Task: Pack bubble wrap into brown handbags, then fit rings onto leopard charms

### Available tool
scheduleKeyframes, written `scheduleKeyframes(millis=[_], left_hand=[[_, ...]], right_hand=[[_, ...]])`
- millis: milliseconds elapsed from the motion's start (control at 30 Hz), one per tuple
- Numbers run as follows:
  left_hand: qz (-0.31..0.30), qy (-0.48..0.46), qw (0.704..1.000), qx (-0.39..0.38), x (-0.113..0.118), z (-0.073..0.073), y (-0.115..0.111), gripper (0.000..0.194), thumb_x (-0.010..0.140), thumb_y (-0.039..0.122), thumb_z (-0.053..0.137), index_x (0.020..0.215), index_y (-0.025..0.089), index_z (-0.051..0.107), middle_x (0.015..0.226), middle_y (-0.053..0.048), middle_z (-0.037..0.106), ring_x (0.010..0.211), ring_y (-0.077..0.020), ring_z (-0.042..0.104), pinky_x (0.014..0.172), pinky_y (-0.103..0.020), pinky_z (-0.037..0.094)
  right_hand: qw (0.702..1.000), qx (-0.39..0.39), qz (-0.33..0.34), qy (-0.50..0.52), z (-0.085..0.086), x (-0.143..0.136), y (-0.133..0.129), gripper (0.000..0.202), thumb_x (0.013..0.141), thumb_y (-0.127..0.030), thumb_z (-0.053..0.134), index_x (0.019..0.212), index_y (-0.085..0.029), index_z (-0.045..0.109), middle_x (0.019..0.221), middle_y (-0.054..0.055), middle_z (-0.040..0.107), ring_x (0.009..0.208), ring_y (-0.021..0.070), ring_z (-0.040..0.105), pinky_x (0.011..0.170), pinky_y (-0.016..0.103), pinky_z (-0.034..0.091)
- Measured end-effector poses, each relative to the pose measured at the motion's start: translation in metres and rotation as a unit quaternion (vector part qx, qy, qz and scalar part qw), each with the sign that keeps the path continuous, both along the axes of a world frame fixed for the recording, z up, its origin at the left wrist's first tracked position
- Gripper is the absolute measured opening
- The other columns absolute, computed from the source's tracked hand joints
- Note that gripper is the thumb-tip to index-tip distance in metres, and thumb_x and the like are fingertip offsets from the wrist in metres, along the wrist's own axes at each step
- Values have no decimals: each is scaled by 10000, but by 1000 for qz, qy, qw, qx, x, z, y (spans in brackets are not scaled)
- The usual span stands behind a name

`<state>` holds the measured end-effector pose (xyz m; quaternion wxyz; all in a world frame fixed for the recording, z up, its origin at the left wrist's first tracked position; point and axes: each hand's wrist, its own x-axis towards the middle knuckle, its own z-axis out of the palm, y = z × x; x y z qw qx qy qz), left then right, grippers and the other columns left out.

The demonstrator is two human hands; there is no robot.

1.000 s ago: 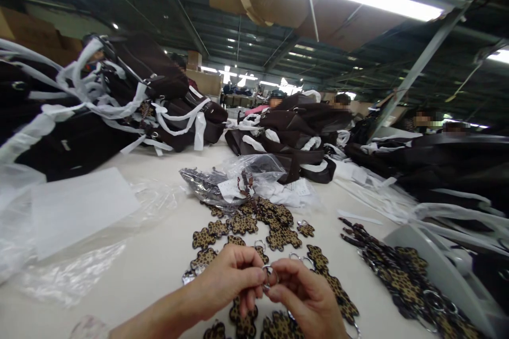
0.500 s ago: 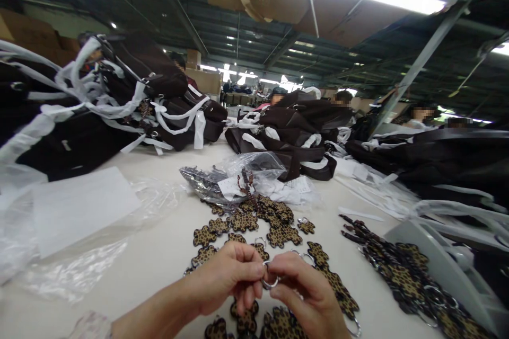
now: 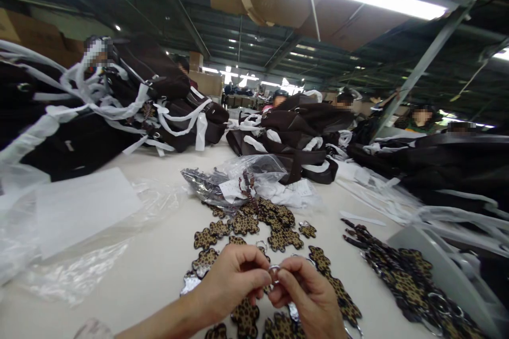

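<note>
A small silvery metal ring sits between my two hands, above the table. My left hand pinches it from the left with thumb and forefinger. From the right, my right hand grips the same ring with bent fingers. Whether anything hangs from the ring is hidden behind the fingers. Around and below the hands lie several leopard-print charms with dark edges, some with metal rings. More leopard-print charms are heaped farther back.
A clear plastic bag of dark pieces lies behind the charms. At right, a pile of charms with braided cords rests against a grey bin. Dark bags with white-wrapped straps line the back. A white sheet lies left on plastic film.
My hands have drawn closer together around the ring, and the right fingers have curled in more. The ring sits slightly higher and farther right in view.
</note>
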<state>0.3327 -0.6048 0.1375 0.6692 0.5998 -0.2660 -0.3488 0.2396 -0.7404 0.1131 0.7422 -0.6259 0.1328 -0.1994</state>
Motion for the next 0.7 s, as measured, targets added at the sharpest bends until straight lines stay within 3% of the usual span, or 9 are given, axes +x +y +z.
scheduleKeyframes(millis=[100,267,500,700], left_hand=[[-3,55,998,0,1,-1,-2,145,629,273,670,697,154,624,505,46,555,449,-86,482,441,-201,394],[-13,71,997,24,6,-7,-2,176,608,294,705,672,147,633,490,38,567,409,-77,471,397,-188,369],[-33,112,993,-3,6,-11,-3,190,656,303,707,674,152,594,507,39,586,375,-58,464,373,-169,362],[-55,130,990,-12,2,-5,-3,240,659,336,709,690,154,556,570,17,614,396,-59,498,369,-166,387]], right_hand=[[1000,14,11,-16,3,-2,0,396,674,-504,855,924,-220,738,576,-28,713,478,129,681,467,202,571],[997,18,73,8,8,-8,-4,384,622,-489,889,838,-208,739,610,-11,746,498,152,711,464,206,575],[1000,4,-8,-15,9,-7,1,356,636,-491,881,742,-203,700,566,-2,735,470,141,680,474,215,581],[999,-44,-14,-9,8,-7,-3,344,676,-514,844,749,-202,716,532,1,719,458,149,668,482,229,589]])
